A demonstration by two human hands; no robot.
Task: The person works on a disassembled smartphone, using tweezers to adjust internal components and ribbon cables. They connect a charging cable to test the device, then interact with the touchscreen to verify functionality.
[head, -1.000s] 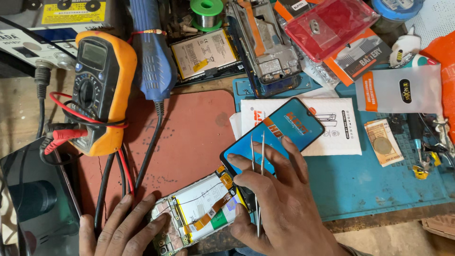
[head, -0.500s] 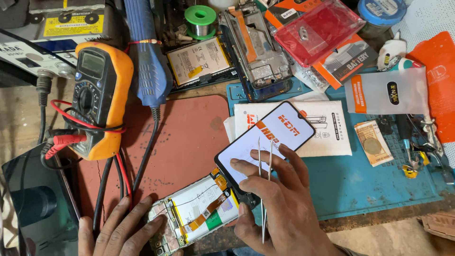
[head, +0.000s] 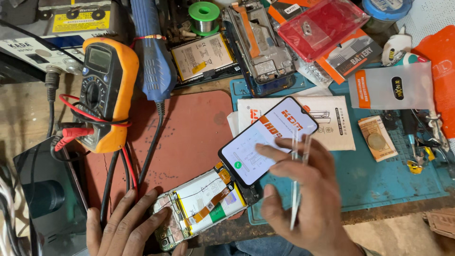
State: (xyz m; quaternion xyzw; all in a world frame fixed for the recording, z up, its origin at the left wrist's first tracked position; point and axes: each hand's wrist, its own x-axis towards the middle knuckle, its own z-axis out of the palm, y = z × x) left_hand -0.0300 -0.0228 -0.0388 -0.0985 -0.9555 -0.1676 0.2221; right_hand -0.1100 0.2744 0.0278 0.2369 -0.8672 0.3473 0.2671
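My left hand [head: 125,227] presses flat on the opened phone body [head: 201,206] at six o'clock; my right hand [head: 303,189] grips tweezers [head: 297,180] and props the lit display [head: 268,140], unseated (flex apparently attached). Closing up remains.

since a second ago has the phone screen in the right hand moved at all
Yes. The phone screen tilted up, showing its lit face, and still overlaps the white leaflet.

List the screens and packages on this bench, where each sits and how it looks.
Phone screen: lit white, tilted up under the right hand.
Multimeter: orange and black, grey display, left.
Dark tablet: far left, screen off.
White sachet: orange stripe, right.
Red clear box: top.
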